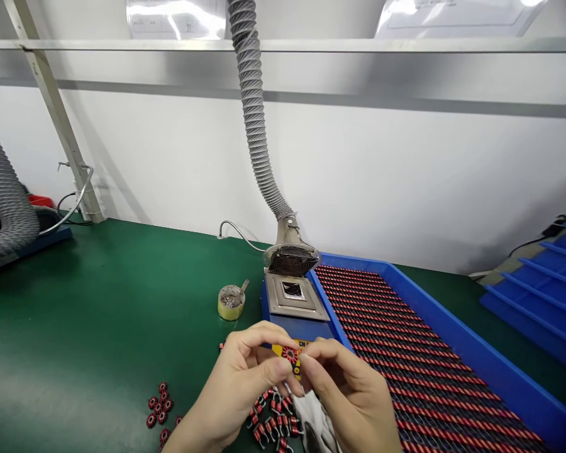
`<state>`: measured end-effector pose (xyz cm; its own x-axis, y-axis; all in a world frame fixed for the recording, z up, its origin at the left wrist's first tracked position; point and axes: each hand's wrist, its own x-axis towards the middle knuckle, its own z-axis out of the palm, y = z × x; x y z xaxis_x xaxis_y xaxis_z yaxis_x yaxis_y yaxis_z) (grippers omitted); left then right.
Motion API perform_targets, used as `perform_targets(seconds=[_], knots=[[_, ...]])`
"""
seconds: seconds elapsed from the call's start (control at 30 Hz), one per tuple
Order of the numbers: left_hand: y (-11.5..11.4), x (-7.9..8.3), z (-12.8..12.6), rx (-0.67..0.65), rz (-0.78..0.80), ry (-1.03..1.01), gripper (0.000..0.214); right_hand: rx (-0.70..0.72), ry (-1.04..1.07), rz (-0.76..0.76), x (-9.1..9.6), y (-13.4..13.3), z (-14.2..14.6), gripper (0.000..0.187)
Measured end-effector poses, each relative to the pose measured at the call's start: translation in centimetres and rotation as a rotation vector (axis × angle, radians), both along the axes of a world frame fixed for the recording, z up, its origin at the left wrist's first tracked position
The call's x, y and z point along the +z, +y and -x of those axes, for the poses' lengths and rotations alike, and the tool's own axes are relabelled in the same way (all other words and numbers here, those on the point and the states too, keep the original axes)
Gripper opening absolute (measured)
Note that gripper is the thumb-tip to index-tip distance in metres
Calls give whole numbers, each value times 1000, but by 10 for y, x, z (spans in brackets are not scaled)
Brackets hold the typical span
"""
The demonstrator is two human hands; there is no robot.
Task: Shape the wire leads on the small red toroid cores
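Note:
My left hand [238,377] and my right hand [346,390] meet just in front of a blue solder pot [296,302]. Between their pinched fingertips they hold a small red and black wound coil [290,355]. Below the hands lies a heap of the same coils [273,421] with bare wire leads. Beside it a white cloth [314,418] is partly hidden by my right hand. More coils [160,406] lie flat on the green mat at the lower left.
A blue tray [476,358] with several tight rows of coils fills the right side. A grey fume hose [255,113] hangs down to a vent [292,258] over the pot. A small tin [231,302] with a stick stands left of the pot. Stacked blue trays [542,296] sit far right.

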<state>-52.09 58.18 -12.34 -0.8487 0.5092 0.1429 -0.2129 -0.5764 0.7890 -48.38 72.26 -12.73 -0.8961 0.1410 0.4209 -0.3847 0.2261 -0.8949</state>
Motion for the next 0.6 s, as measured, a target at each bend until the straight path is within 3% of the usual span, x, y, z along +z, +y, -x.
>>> perform_targets(seconds=[0.23,0.47,0.6], knots=[[1,-6,0,-92,-133,2,24,171,-147,-173,0,10,2,27],[3,-11,-1,-219,-20,-30,31,102,-68,6,-18,13,2,22],[0,-7,-1,-214,120,-12,35,291,-128,317,-16,1,5,22]])
